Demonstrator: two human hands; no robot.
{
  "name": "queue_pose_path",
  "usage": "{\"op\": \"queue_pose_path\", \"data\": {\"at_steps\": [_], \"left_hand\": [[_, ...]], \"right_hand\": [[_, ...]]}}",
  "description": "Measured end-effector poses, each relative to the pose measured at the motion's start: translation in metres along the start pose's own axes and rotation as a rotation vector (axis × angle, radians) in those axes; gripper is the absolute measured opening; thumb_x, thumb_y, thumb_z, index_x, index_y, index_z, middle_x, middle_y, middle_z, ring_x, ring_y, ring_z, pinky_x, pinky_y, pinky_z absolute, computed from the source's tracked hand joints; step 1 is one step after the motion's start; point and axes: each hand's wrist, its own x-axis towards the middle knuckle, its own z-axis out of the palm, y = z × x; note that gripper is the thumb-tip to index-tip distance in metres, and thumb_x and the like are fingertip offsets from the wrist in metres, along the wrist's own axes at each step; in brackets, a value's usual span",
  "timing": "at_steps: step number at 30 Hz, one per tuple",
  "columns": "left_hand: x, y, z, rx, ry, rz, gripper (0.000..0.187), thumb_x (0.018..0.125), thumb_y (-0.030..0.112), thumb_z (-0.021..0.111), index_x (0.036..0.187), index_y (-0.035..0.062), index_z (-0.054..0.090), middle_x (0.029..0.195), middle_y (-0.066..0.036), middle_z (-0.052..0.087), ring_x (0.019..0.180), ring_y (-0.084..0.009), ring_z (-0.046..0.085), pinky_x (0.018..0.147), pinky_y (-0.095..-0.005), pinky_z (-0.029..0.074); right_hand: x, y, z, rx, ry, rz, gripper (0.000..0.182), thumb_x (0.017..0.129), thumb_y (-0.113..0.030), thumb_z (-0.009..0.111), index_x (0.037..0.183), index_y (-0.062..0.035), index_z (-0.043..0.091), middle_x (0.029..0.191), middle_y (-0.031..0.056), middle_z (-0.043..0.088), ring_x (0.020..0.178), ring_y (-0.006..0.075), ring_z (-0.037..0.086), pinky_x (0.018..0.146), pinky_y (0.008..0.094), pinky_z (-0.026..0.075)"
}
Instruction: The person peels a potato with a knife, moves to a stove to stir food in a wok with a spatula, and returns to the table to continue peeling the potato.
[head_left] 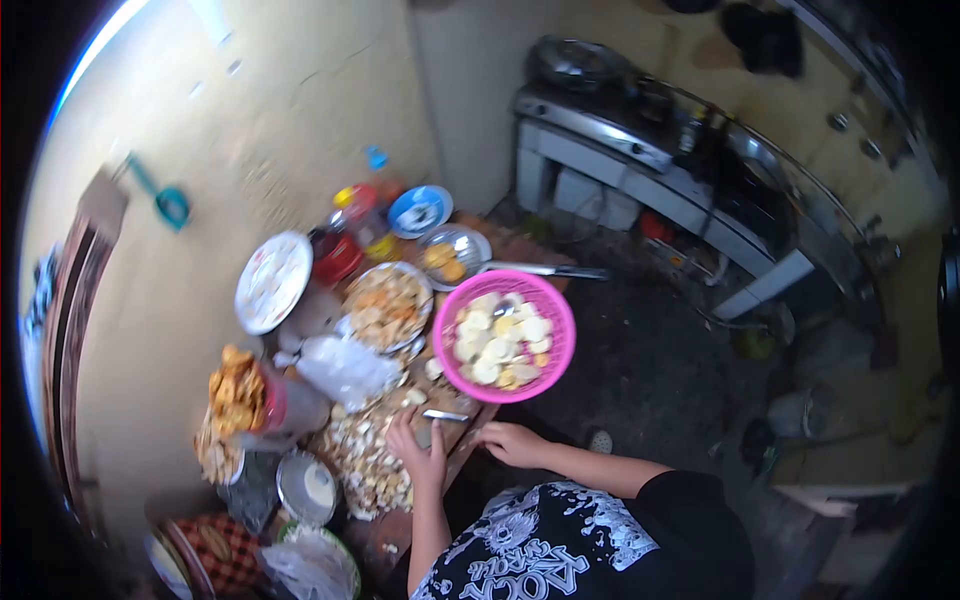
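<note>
**Silver tool [448, 415] on the table [455, 434], just past the left hand's [425, 460] thumb**

Slim and shiny, the tool looks like a small knife, though blur hides which end is the handle. It is probably light and stiff, perhaps slippery if wet, and unlikely to break. The safest hold would be the handle end, pinched between thumb and forefinger, once that end is made out by touch.

The tool lies crosswise beyond the left thumb tip, with the left fingertips off to its left. Whether the thumb touches it is too blurred to tell. The left hand is spread low, its thumb held away from the fingers, with no clear grasp on anything. The right hand [512, 445] is at the table's edge, lower and to the right of the tool, apart from it. Its fingers bend loosely; whether they hold something small cannot be told.

Pale peelings [362, 460] heap beside the left hand. Beyond the tool stands a pink basket [510, 394] of pale slices [498, 350].
</note>
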Motion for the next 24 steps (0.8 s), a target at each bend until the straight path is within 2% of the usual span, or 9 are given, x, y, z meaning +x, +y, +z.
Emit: {"op": "queue_pose_path", "data": {"at_steps": [2, 5, 7, 10, 14, 17, 21, 22, 24], "left_hand": [[-0.007, 0.044, 0.033, -0.183, 0.087, 0.006, 0.028, 0.082, 0.015, 0.059, 0.106, 0.0016, 0.053, 0.104, -0.015, 0.052, 0.102, -0.0315, 0.045, 0.093, -0.0414, 0.031], [-0.012, 0.128, 0.1, -0.489, 0.071, 0.028, 0.022, 0.085, 0.012, 0.055, 0.103, -0.0008, 0.052, 0.101, -0.014, 0.052, 0.099, -0.0277, 0.047, 0.089, -0.0379, 0.035], [-0.015, 0.191, 0.141, -0.426, -0.016, 0.163, 0.02, 0.085, 0.008, 0.055, 0.103, -0.0003, 0.052, 0.098, -0.012, 0.051, 0.095, -0.0248, 0.047, 0.086, -0.0348, 0.037], [-0.033, 0.272, 0.221, -0.637, -0.167, 0.168, 0.019, 0.082, 0.003, 0.056, 0.101, 0.0015, 0.053, 0.099, -0.011, 0.05, 0.093, -0.0228, 0.049, 0.084, -0.0317, 0.038], [-0.056, 0.377, 0.281, -0.598, -0.443, 0.307, 0.019, 0.08, 0.004, 0.058, 0.099, 0.0032, 0.055, 0.101, -0.012, 0.051, 0.093, -0.0247, 0.049, 0.084, -0.0335, 0.04], [-0.065, 0.403, 0.34, -0.487, -0.712, 0.337, 0.02, 0.079, 0.005, 0.06, 0.099, 0.0054, 0.057, 0.102, -0.011, 0.051, 0.095, -0.0249, 0.05, 0.084, -0.034, 0.041], [-0.065, 0.377, 0.451, -0.345, -0.997, 0.321, 0.016, 0.083, 0.013, 0.061, 0.097, 0.0052, 0.062, 0.097, -0.013, 0.058, 0.093, -0.0244, 0.055, 0.081, -0.033, 0.045], [-0.063, 0.367, 0.476, -0.305, -0.986, 0.326, 0.017, 0.082, 0.016, 0.061, 0.093, 0.0037, 0.064, 0.09, -0.014, 0.063, 0.088, -0.0241, 0.059, 0.079, -0.0338, 0.046], [-0.052, 0.334, 0.533, -0.188, -1.084, 0.279, 0.022, 0.081, 0.024, 0.059, 0.093, 0.0056, 0.064, 0.09, -0.016, 0.064, 0.091, -0.0308, 0.058, 0.081, -0.0388, 0.047]], "right_hand": [[-0.049, 0.013, -0.036, -0.045, -0.024, 0.064, 0.019, 0.081, -0.005, 0.054, 0.098, -0.0081, 0.062, 0.091, 0.0104, 0.059, 0.089, 0.0283, 0.058, 0.078, 0.0374, 0.047], [-0.137, 0.06, -0.09, -0.039, 0.129, 0.22, 0.019, 0.08, -0.005, 0.056, 0.097, -0.0083, 0.064, 0.094, 0.0102, 0.06, 0.09, 0.0276, 0.059, 0.079, 0.0368, 0.047], [-0.198, 0.091, -0.127, -0.045, 0.316, 0.353, 0.02, 0.08, -0.006, 0.056, 0.097, -0.0093, 0.065, 0.094, 0.0096, 0.061, 0.088, 0.025, 0.06, 0.077, 0.035, 0.048], [-0.278, 0.106, -0.196, -0.089, 0.523, 0.549, 0.021, 0.079, -0.006, 0.056, 0.098, -0.0089, 0.065, 0.09, 0.0095, 0.062, 0.083, 0.0228, 0.062, 0.071, 0.0322, 0.049], [-0.362, 0.126, -0.262, -0.043, 0.781, 0.789, 0.023, 0.077, -0.009, 0.059, 0.099, -0.0112, 0.064, 0.086, 0.0102, 0.061, 0.083, 0.0249, 0.062, 0.073, 0.0335, 0.049], [-0.406, 0.152, -0.295, -0.053, 1.038, 0.771, 0.02, 0.078, -0.01, 0.06, 0.098, -0.0101, 0.064, 0.08, 0.0098, 0.06, 0.078, 0.0237, 0.061, 0.07, 0.0329, 0.049], [-0.443, 0.193, -0.341, -0.141, 1.173, 0.811, 0.017, 0.08, -0.009, 0.06, 0.097, -0.0088, 0.064, 0.078, 0.0091, 0.058, 0.071, 0.0215, 0.058, 0.066, 0.0312, 0.047], [-0.446, 0.196, -0.361, -0.164, 1.192, 0.839, 0.017, 0.08, -0.007, 0.06, 0.097, -0.0081, 0.064, 0.079, 0.0091, 0.058, 0.07, 0.0205, 0.058, 0.065, 0.0299, 0.047], [-0.451, 0.206, -0.401, -0.178, 1.217, 0.879, 0.016, 0.081, -0.006, 0.06, 0.096, -0.0072, 0.064, 0.081, 0.0093, 0.056, 0.069, 0.0194, 0.056, 0.065, 0.0295, 0.046]]}}
